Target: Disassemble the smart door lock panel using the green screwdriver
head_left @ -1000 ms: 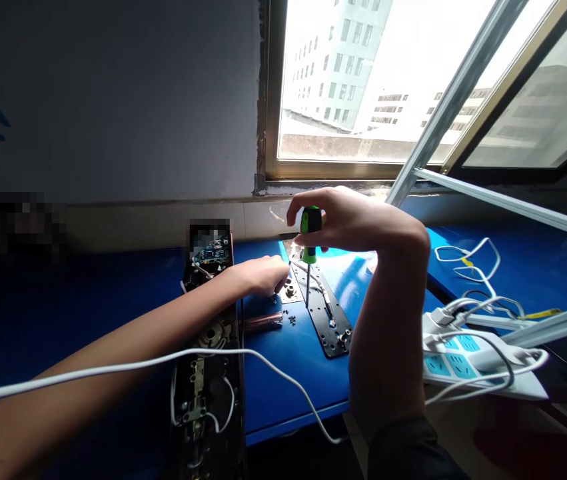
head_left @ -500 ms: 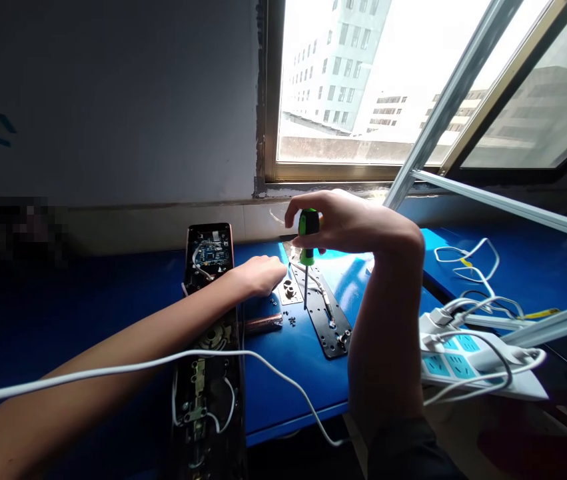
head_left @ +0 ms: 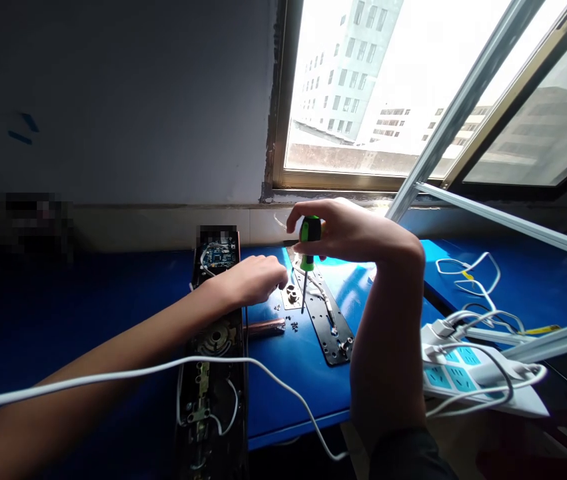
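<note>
My right hand (head_left: pixel 348 230) is closed round the green-and-black handle of a screwdriver (head_left: pixel 308 253), held upright with its tip down at a small silver plate (head_left: pixel 292 295) on the blue table (head_left: pixel 283 373). My left hand (head_left: pixel 256 279) rests beside that plate, fingers curled at its edge. A long black metal plate (head_left: pixel 327 313) with holes lies just right of the tip. Several tiny screws (head_left: pixel 293 325) lie loose near a copper-coloured bar (head_left: pixel 263 327).
An opened door-lock body (head_left: pixel 213 373) with a circuit board and wires lies under my left forearm. A white cable (head_left: pixel 113 371) crosses the front. A white power strip (head_left: pixel 468 380) with plugs sits at the right. Window and metal frame bars stand behind.
The view has shifted slightly, so everything sits a little to the right. Both hands keep their places, the screwdriver still upright over the small plate.
</note>
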A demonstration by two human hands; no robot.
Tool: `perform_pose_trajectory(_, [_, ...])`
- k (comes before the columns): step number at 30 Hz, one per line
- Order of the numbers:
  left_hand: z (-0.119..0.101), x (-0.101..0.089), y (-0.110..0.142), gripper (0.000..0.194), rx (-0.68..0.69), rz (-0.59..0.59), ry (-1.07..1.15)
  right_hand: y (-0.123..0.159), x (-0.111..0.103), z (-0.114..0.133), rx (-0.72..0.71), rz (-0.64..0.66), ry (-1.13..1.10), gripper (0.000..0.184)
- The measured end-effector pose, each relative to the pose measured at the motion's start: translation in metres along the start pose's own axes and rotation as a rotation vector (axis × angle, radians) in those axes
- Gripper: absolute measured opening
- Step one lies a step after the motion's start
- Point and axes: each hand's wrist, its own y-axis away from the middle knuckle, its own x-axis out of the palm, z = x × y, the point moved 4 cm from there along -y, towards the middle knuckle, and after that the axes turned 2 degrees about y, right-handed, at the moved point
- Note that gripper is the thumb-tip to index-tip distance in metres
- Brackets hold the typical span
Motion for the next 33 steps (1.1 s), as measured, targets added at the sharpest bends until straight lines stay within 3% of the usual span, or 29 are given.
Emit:
perform_pose_trajectory(3, [0.009, -0.012, 0.029, 0.024, 0.102, -0.217, 0.068, 0.000, -0.001, 0.009, -0.117, -0.056, -0.070, 0.026])
perform_pose_trajectory(6, [0.027, -0.019, 0.066, 0.023, 0.194, -0.514, 0.092, -0.002, -0.001, 0.024, -0.225, -0.147, -0.168, 0.027])
perform_pose_trajectory(9, [0.050, -0.013, 0.103, 0.024, 0.144, -0.791, 0.086, -0.006, 0.002, 0.043, -0.297, -0.256, -0.269, 0.036])
perform_pose_trajectory(13, [0.072, 0.008, 0.139, 0.022, -0.050, -0.995, 0.126, -0.017, 0.012, 0.068, -0.298, -0.402, -0.323, 0.039])
perform_pose_trajectory(18, [0.075, 0.021, 0.155, 0.018, -0.115, -0.983, 0.185, -0.032, 0.032, 0.092, -0.375, -0.496, -0.353, 0.034])
perform_pose_trajectory(24, [0.071, 0.021, 0.155, 0.023, -0.043, -0.940, 0.188, -0.047, 0.053, 0.103, -0.358, -0.422, -0.285, 0.035])
perform_pose_trajectory(33, [0.067, 0.022, 0.155, 0.026, -0.025, -0.928, 0.207, -0.045, 0.057, 0.101, -0.305, -0.452, -0.200, 0.036])
